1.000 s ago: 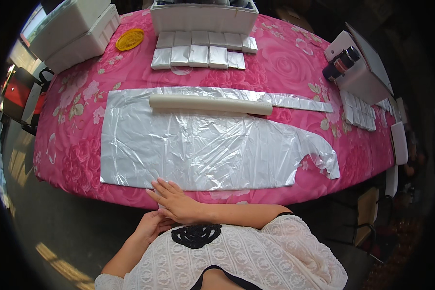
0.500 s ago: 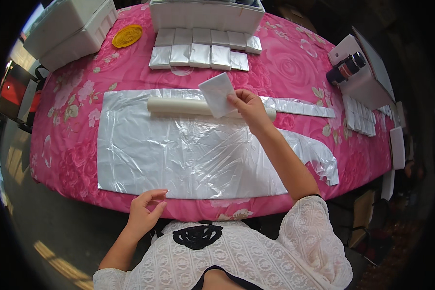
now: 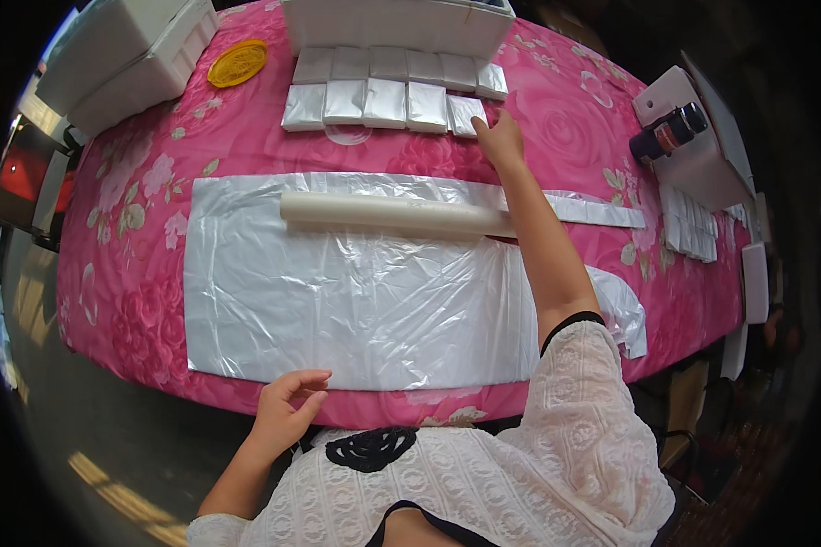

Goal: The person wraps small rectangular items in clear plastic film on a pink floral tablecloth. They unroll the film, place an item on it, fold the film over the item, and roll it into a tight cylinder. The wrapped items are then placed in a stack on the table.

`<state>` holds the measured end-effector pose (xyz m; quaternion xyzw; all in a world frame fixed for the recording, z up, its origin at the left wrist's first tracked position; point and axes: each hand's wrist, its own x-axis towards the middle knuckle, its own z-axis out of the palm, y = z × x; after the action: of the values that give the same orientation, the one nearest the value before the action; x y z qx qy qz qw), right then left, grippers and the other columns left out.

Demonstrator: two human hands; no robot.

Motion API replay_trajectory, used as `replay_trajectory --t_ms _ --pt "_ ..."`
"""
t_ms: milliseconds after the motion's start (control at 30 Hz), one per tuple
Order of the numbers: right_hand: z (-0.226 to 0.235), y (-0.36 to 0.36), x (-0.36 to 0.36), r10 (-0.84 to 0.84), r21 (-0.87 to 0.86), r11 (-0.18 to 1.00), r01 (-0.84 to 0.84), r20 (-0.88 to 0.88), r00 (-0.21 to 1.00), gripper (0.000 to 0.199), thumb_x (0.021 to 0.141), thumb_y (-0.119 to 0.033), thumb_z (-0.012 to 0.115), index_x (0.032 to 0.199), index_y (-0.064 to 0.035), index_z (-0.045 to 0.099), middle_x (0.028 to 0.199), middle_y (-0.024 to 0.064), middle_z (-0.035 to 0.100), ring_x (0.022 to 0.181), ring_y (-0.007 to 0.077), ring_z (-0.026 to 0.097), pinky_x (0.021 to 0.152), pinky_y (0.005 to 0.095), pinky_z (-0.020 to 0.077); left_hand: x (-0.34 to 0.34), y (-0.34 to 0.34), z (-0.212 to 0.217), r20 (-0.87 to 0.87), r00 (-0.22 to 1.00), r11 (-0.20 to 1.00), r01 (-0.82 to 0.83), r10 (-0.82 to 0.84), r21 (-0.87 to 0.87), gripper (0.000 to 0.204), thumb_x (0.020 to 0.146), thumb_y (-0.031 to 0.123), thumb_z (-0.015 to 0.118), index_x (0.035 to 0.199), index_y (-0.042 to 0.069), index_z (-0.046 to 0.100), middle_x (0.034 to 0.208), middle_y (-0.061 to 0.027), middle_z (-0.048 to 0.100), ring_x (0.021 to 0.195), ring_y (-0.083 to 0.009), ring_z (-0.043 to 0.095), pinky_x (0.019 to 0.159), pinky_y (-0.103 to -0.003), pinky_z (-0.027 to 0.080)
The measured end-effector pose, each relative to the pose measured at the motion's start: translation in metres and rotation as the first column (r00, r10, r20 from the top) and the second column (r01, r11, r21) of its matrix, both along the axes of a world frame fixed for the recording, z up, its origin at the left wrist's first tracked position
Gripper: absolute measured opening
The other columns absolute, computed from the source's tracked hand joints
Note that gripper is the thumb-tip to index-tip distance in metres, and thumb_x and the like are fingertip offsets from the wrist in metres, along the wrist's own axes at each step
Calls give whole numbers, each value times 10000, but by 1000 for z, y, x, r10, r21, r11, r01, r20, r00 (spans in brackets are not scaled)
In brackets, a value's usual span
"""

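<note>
Spread over the table, a pink, rose-printed tablecloth [image 3: 128,273]. Flat across its near part, a broad sheet of silvery-white plastic film [image 3: 337,310], glossy, finely creased, straight-edged at left, curving into a tail at right. Lengthwise on its far part, a long, smooth, cream-coloured tube [image 3: 383,213]. Left hand [image 3: 287,410] open, fingers loosely bent, just beside the film's near edge. Right hand [image 3: 504,141] at a small, squarish, shiny silvery-white packet [image 3: 463,115], rightmost in the nearer of two rows; impossible to tell whether gripping or merely touching.

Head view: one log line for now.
right hand: at packet | left hand: open, near plastic sheet | tube: on sheet
</note>
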<state>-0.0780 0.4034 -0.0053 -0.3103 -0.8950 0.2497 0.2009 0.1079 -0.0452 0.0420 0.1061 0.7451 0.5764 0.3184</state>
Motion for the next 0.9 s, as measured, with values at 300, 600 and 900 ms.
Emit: replay_trajectory --t_ms 300,600,900 --pt "33 -41 178 661 80 744 -664 59 748 491 709 -194 690 1150 -40 540 1006 151 589 945 309 533 826 388 430 -2 13 -1 -80 989 992 127 -128 -20 240 791 14 585 1031 8 605 1008 -107 628 884 -166 612 770 -271 490" --pt "32 -144 298 633 -162 767 -621 36 773 482 852 -285 534 1202 41 470 1224 230 456 1149 365 414 974 388 340 -8 105 -20 -663 628 912 314 -407 -263 655 756 216 658 1312 42 361 1374 -244 280 1207 -393 366 979 -424 336" --pt "-15 -35 324 318 223 900 -374 250 915 497 882 -303 428 1302 -39 395 1402 144 306 1312 280 250 1074 381 184 11 154 -30 -762 406 861 300 -505 -410 708 710 343 677 1299 76 390 1435 -249 103 1304 -466 103 1041 -499 200"
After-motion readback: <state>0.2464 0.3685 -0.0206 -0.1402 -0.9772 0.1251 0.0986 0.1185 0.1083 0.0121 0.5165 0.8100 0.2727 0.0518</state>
